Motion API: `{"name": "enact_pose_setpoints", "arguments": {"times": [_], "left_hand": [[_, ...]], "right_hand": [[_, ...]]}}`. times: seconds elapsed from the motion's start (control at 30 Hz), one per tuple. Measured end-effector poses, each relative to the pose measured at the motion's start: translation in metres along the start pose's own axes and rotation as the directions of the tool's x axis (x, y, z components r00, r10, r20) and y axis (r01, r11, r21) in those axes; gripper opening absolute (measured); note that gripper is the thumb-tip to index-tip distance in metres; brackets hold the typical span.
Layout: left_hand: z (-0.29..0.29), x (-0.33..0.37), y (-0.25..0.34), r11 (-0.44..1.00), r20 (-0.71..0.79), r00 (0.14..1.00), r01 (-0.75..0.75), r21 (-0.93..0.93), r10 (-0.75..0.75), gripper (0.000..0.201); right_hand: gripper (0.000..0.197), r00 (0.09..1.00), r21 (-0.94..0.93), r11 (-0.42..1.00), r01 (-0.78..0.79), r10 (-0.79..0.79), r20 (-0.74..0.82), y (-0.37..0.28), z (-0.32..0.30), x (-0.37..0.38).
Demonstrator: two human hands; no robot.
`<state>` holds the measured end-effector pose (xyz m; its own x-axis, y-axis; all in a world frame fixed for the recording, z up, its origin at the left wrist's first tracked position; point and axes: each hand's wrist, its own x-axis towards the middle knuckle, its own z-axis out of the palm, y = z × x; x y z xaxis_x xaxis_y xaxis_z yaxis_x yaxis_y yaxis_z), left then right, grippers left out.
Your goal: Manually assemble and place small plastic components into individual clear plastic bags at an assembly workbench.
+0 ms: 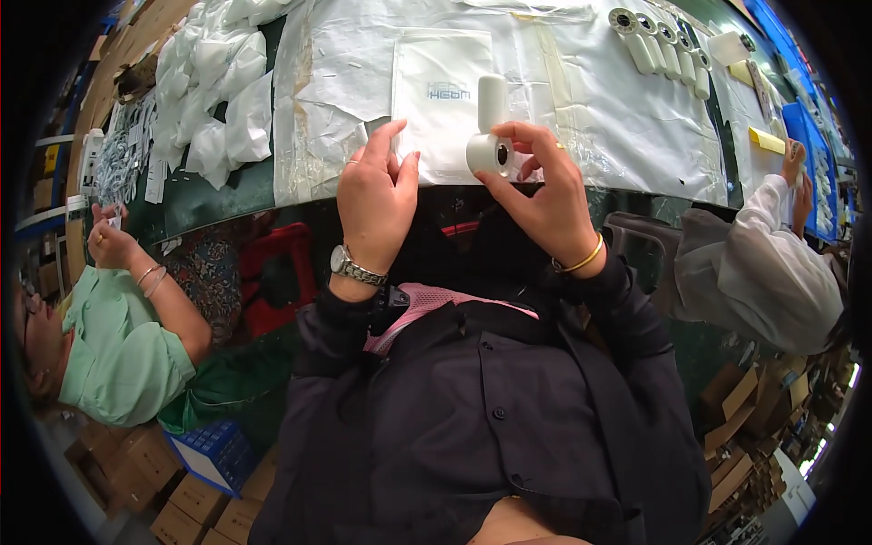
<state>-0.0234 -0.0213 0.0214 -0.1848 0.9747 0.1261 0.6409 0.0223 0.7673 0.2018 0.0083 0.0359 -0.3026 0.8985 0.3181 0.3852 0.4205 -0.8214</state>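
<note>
left hand: we list the left hand (377, 195) as loosely opened, fingers partly bent, index finger reaching furthest forward, thumb standing apart; we see nothing in its grasp.
beside left hand: a flat white pouch (442, 118) with bluish print, close to the fingertips; we cannot tell whether they touch it.
right hand: we enter the right hand (549, 186) as partly closed, its thumb and index finger gripping the round head of a white device (489, 132), thumb on the near side, index finger on the far side; the other fingers curl in at the right.
device, place: near the front edge of the white table covering (345, 100), at the pouch's right edge, to the right of the left hand.
device, direction: long axis running away from us toward the far side of the table; handle end farthest, head nearest, the head's dark-centred face turned right.
device, posture: we cannot tell whether it rests on the covering or is lifted off it.
device, look: smooth and white; a plain cylindrical handle with rounded end, a short drum-shaped head, black centre within a pale ring.
similar devices: we note a row of white pieces (670, 59) with dark-centred round heads, well apart, at far right.
pouches, far left: a heap of white pouches (245, 118).
</note>
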Motion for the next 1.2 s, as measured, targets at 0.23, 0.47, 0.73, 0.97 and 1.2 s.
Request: {"name": "enact_pose_setpoints", "arguments": {"times": [0.23, 0.47, 0.73, 0.97, 1.2], "left_hand": [[-0.012, 0.001, 0.007, 0.922, -0.062, 0.979, -0.163, 0.351, 0.196, 0.025], [-0.021, 0.021, 0.005, 0.832, 0.127, 0.855, -0.519, 0.196, 0.503, 0.017], [-0.008, 0.02, -0.01, 0.881, 0.101, 0.904, -0.428, 0.203, 0.416, 0.012], [-0.001, 0.023, -0.01, 0.917, 0.046, 0.936, -0.351, 0.191, 0.349, 0.008], [0.004, 0.021, -0.003, 0.89, -0.009, 0.916, -0.387, 0.242, 0.401, 0.006]], "right_hand": [[0.049, 0.99, -0.046, 0.99, 0.135, -0.133, 0.053, -0.017, -0.014, -0.02], [0.049, 0.997, 0.104, 0.993, 0.059, -0.064, 0.051, -0.017, 0.001, -0.027], [0.05, 0.992, 0.033, 0.996, 0.086, -0.089, 0.085, -0.009, 0.011, -0.027], [0.051, 0.984, -0.006, 0.995, 0.102, -0.1, 0.149, -0.01, 0.004, -0.023], [0.047, 0.957, -0.089, 0.98, 0.179, -0.153, 0.245, -0.027, -0.01, -0.025]]}}
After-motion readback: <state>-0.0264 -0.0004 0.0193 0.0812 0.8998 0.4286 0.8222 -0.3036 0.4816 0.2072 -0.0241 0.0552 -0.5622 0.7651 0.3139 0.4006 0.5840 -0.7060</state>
